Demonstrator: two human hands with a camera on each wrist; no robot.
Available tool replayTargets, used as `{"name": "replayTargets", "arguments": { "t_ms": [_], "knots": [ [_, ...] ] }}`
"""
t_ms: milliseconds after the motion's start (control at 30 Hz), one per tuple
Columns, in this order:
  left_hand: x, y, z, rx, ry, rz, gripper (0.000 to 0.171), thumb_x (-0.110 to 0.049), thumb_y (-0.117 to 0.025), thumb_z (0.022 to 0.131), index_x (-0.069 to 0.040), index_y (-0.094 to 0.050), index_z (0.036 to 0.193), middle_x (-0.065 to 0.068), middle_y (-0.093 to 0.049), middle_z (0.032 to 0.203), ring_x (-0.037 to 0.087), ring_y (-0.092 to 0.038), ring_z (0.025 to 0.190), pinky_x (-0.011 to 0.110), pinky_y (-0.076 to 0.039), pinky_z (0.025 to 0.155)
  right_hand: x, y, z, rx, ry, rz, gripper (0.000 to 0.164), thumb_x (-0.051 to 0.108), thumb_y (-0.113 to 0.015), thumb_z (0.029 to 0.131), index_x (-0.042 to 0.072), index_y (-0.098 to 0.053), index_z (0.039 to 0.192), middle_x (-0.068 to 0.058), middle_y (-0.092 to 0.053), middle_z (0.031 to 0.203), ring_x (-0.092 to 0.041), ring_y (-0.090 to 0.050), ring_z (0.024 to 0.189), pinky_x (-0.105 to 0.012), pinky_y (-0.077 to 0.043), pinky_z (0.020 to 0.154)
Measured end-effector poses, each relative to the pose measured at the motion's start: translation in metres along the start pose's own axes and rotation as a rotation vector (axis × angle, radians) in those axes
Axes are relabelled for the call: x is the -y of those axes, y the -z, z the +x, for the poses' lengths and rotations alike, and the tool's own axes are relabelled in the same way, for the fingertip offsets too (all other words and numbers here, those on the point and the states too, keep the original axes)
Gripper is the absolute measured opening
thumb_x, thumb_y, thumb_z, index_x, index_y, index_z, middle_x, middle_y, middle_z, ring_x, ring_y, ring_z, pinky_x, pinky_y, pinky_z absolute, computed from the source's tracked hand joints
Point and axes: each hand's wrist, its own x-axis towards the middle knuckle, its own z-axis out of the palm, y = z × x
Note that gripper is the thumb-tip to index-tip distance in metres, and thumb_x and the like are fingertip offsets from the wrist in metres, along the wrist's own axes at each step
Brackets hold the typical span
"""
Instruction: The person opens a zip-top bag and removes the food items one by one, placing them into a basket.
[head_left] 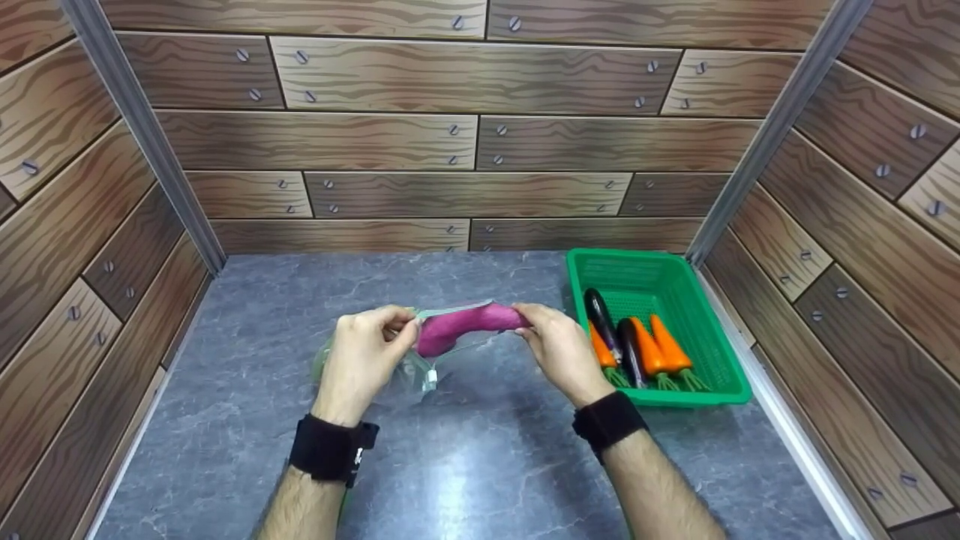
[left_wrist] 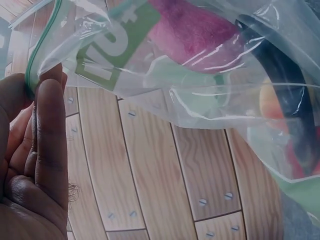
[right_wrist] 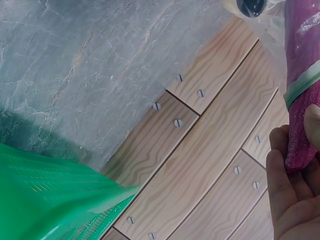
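A clear zip bag (head_left: 409, 360) with a green seal strip is held above the grey tabletop (head_left: 465, 457). My left hand (head_left: 365, 352) pinches the bag's rim at its left; the left wrist view shows the fingers (left_wrist: 47, 125) on the green strip of the bag (left_wrist: 200, 95). A magenta sweet potato (head_left: 465, 325) lies partway in the bag's mouth. My right hand (head_left: 553, 346) grips its right end, and the right wrist view shows the sweet potato (right_wrist: 302, 85) with the bag's green strip across it, fingers (right_wrist: 292, 190) curled under its tip.
A green plastic basket (head_left: 716, 352) stands at the back right, holding two dark eggplants (head_left: 602, 313) and several orange carrots (head_left: 667, 346). Wood-pattern walls (head_left: 450, 142) close off the back and both sides.
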Motion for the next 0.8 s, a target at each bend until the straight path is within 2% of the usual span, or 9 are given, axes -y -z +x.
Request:
{"name": "replayTargets", "arguments": {
  "t_ms": [300, 500, 800],
  "knots": [
    [0.005, 0.001, 0.003, -0.018, 0.039, 0.008, 0.009, -0.019, -0.089, 0.105, -0.011, -0.093, 0.107, 0.001, -0.089, 0.090, 0.010, -0.079, 0.076, 0.024, -0.063, 0.069, -0.002, 0.003, 0.001, -0.005, 0.028, -0.001, 0.038, 0.013, -0.085, 0.105, 0.007, -0.081, 0.142, -0.017, -0.087, 0.133, -0.041, -0.084, 0.123, -0.057, -0.070, 0.108],
    [0.007, 0.001, 0.004, -0.021, 0.057, 0.023, 0.009, -0.019, -0.087, 0.105, -0.012, -0.093, 0.107, 0.002, -0.089, 0.091, 0.011, -0.078, 0.075, 0.023, -0.060, 0.067, -0.007, 0.020, 0.002, -0.056, 0.035, 0.004, 0.040, 0.012, -0.086, 0.104, 0.006, -0.080, 0.143, -0.020, -0.086, 0.137, -0.043, -0.083, 0.126, -0.059, -0.068, 0.111],
    [0.008, 0.001, 0.004, -0.017, 0.065, 0.014, 0.011, -0.020, -0.086, 0.107, -0.012, -0.092, 0.110, 0.002, -0.090, 0.093, 0.013, -0.082, 0.078, 0.028, -0.066, 0.070, -0.024, 0.045, -0.001, -0.082, -0.009, -0.009, 0.041, 0.012, -0.084, 0.106, 0.005, -0.079, 0.147, -0.020, -0.084, 0.142, -0.044, -0.081, 0.130, -0.060, -0.066, 0.113]
  ]
}}
